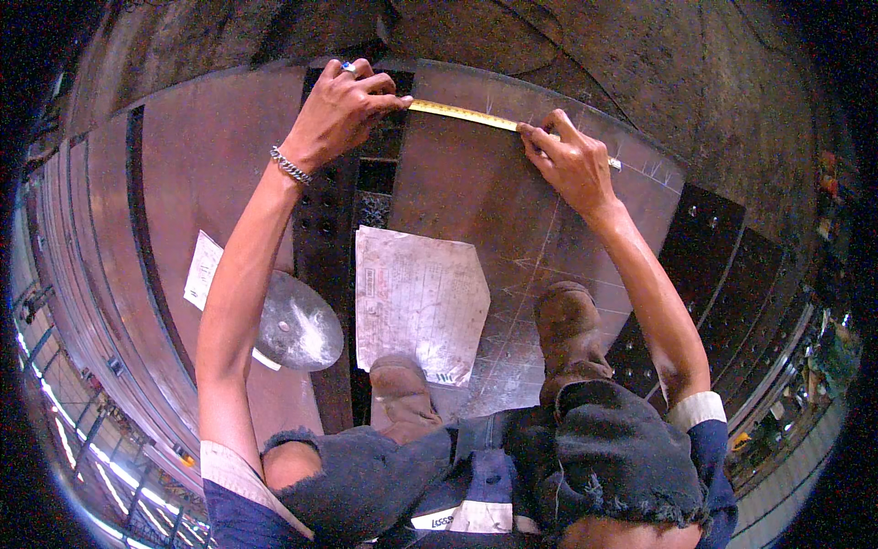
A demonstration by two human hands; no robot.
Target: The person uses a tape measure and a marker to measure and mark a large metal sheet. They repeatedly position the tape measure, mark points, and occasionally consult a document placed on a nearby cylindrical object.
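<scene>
Rusty brown steel plates (210, 174) are seen spread over a workshop floor, and worn brown boots (567, 334) are planted on them. A creased white paper sheet (419, 302) and a round grey metal disc (294, 322) lie nearest. Farther off, a yellow measuring tape (462, 113) is stretched flat across the plate: its case end is pinched in the left hand (343, 114), the grip closed, while the blade is pressed down by the right hand (572, 163).

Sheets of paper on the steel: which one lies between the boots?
The large, worn sheet in the middle, its lower edge between both boots; the smaller sheet lies left, beyond the left forearm, beside the round metal disc.
</scene>
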